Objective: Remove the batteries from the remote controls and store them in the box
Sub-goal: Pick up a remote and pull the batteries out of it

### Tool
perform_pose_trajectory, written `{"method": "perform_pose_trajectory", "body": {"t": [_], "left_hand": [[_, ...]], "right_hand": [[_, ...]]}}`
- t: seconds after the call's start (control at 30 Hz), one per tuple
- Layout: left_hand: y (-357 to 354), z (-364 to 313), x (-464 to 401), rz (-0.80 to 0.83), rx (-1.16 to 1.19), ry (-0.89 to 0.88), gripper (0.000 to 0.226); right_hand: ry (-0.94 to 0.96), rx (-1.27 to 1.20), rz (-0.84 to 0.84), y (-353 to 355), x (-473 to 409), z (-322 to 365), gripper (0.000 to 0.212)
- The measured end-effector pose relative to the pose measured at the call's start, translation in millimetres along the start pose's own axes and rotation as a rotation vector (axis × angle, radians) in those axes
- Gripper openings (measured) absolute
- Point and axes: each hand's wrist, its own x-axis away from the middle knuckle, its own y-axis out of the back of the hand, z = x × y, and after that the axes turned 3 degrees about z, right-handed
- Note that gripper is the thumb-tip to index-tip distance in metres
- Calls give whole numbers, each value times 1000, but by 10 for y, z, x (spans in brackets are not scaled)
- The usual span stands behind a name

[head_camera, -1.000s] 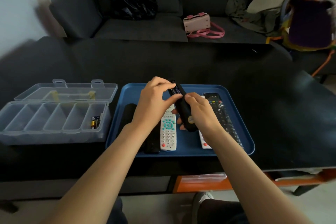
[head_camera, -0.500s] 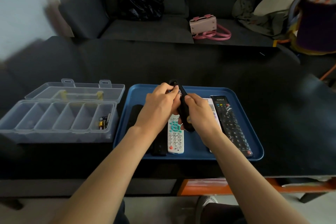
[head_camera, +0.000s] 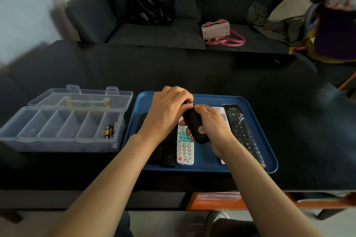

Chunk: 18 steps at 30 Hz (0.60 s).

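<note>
Both hands are working over the blue tray on the black table. The right hand is gripping a small black remote around its lower body, holding it tilted above the tray with its far end pointing away from the person. The left hand is closing its fingers over that far end, thumb and fingertips pinching at the top, where a small metallic bit is showing; cannot tell whether that is a battery tip or a contact. Lying flat in the tray under the hands is a white remote with teal buttons, with dark remotes just beside it on the left, partly hidden by the left forearm. Further right a white remote is lying mostly hidden under the right hand, and a long black remote in clear wrap is sitting next to it along the tray's right side. Left of the tray, just beside it, the clear plastic box is standing with its lid open, and a few batteries are sitting in its rightmost compartment; the other compartments look bare.
</note>
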Motion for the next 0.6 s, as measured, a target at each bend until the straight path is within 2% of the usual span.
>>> {"method": "perform_pose_trajectory", "body": {"t": [0.07,0.17,0.27,0.33,0.4,0.5,0.6], "left_hand": [[-43,5,-5,-11,-64,-34,10],[-101,4,-23,-67,-96,-50,21],[-38,-96,-61,-145,124,133,22],[31,-111,-72,-100,298,293,16],[74,-68,-60,-23,313,386,16],[116,16,-26,31,270,407,12],[102,55,11,81,239,408,29]], "right_hand": [[-22,6,19,-15,10,-5,29],[-44,20,46,-41,27,-8,28],[-62,22,36,-33,9,-20,27],[-74,17,16,-18,-1,-22,27],[-73,20,10,1,-8,-19,28],[-55,29,1,13,-11,-8,27],[-21,46,-14,2,-23,-18,26]]}}
